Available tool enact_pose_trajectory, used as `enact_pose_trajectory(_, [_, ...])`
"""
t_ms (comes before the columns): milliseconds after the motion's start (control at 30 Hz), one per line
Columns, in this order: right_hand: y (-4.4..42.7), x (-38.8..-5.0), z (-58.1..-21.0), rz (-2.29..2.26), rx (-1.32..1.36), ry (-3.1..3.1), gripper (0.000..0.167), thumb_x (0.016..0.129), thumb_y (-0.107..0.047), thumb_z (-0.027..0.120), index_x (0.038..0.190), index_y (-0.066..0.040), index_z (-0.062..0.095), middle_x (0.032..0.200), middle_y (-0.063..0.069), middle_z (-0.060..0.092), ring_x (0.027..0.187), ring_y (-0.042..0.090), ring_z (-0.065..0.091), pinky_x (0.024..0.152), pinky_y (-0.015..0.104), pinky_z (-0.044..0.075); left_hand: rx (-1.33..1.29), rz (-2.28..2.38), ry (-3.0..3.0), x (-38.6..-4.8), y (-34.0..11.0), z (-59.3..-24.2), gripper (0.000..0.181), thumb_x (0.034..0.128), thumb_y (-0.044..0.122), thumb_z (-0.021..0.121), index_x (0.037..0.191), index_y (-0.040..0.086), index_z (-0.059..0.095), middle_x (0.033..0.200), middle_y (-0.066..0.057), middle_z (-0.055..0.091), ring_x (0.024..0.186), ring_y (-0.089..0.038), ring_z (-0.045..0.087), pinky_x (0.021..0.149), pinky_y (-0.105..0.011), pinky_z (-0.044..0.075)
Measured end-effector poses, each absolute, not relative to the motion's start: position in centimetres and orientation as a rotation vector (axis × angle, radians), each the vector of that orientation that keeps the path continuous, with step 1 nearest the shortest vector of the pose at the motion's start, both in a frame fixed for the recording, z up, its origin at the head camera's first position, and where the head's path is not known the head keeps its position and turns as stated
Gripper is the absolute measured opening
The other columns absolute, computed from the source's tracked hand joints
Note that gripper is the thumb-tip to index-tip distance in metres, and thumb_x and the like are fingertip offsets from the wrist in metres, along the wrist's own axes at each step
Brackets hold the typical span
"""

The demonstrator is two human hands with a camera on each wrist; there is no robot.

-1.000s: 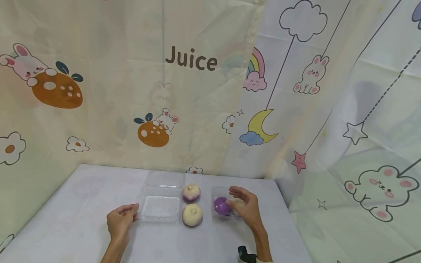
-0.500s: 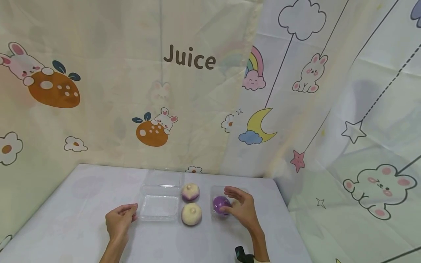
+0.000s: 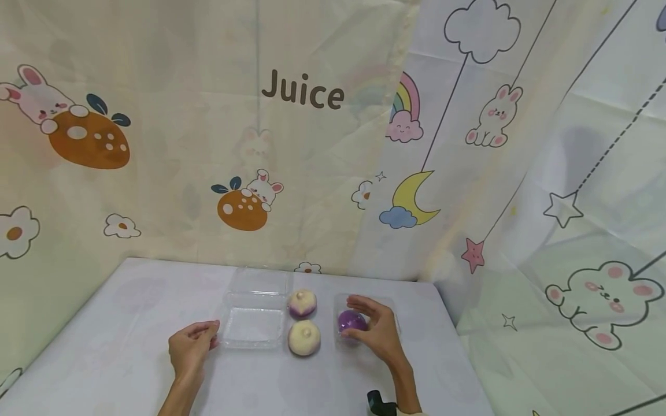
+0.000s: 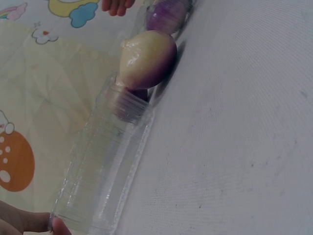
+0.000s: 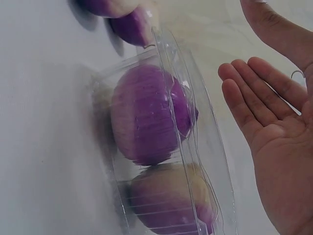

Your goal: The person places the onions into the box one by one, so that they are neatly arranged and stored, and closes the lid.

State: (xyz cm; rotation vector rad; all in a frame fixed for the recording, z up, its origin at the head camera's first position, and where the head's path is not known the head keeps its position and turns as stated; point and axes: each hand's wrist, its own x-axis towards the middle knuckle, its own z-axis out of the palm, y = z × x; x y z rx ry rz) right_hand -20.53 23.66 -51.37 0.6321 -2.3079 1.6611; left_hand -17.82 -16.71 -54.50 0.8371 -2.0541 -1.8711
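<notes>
Printed curtains (image 3: 171,144) behind, white table (image 3: 140,352) in front, all the gear toward its far edge. Left box (image 3: 252,346), clear plastic, sits left of the table's middle, lid (image 3: 262,282) folded back toward the far edge. No turnip in it.

Left hand (image 3: 187,346) has finger and thumb pinched on that box's left edge. Right hand (image 3: 384,332) is over the right box (image 3: 340,303), toward the far right corner. Fingers and thumb spread wide, palm bare, nothing held; the wrist view shows it apart from the box.

Turnips, by the look of them: four. Purple turnip (image 3: 350,319) and paler turnip (image 5: 168,203) are inside the right box, side by side; the hand hides the paler one from the head view. Far turnip (image 3: 302,303) and near turnip (image 3: 304,338) stand on the table between the boxes, just beside the left one. Can't tell if they touch it.

Progress, my read: partway. Done: two boxed, left box open. Not done: two loose, left lid not shut. Can't tell about a lid on the right box.
</notes>
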Motion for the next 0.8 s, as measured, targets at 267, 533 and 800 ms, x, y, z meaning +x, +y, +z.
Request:
enact_pose_trajectory(267, [23.1,-20.9,-51.6,1.689,0.712,-2.276,0.077,0.071,-0.001,0.101,0.140,0.003,0.068,0.138,0.026,0.073,0.127,0.045,0.072,0.117,0.031,0.057,0.851,-1.865,-2.058,-18.0,-16.7,-54.6,0.024,0.1008,0.008,0.074,0.116,-0.011,0.074,0.076,-0.003,0.078,0.061,-0.010,0.067,0.055,-0.019,0.062])
enact_pose_trajectory(533, [22.2,-20.7,-51.7,1.735,0.696,-2.323,0.079,0.069,-0.005,0.102,0.140,0.000,0.069,0.139,0.023,0.073,0.129,0.037,0.073,0.118,0.025,0.055,0.816,-1.882,-2.065,-17.8,-16.9,-54.6,0.024,0.1001,0.007,0.075,0.116,-0.011,0.074,0.077,-0.002,0.079,0.061,-0.009,0.068,0.056,-0.019,0.063])
enact_pose_trajectory(800, [21.0,-20.7,-52.1,1.735,0.760,-2.333,0.080,0.070,-0.006,0.102,0.141,0.004,0.067,0.140,0.024,0.072,0.130,0.041,0.072,0.117,0.031,0.057,0.796,-1.881,-2.057,-17.7,-17.1,-54.7,0.024,0.0998,0.006,0.075,0.116,-0.011,0.074,0.079,-0.002,0.079,0.063,-0.009,0.069,0.057,-0.018,0.063])
